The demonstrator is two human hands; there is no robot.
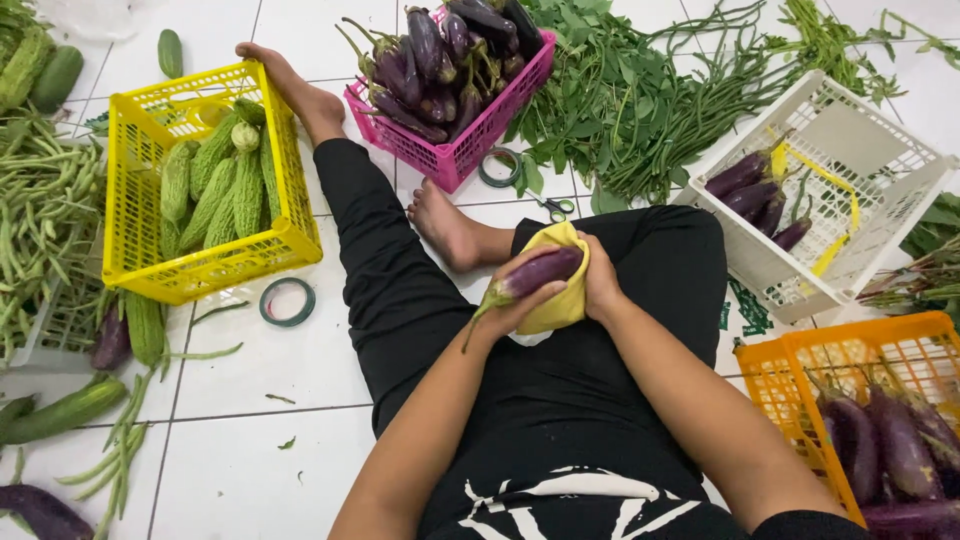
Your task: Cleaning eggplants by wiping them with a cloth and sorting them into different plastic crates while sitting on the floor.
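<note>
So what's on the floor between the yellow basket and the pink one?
In the head view, the person's bare foot and lower leg lie between the yellow basket and the pink basket, on white tile.

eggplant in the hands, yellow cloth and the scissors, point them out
eggplant (535, 273), head view, middle of its purple body
yellow cloth (556, 304), head view, fold below the eggplant
scissors (554, 208), head view, handle loops

A slim purple eggplant with a green stem end pointing down-left lies tilted against a folded yellow cloth, both held above the lap.
</note>
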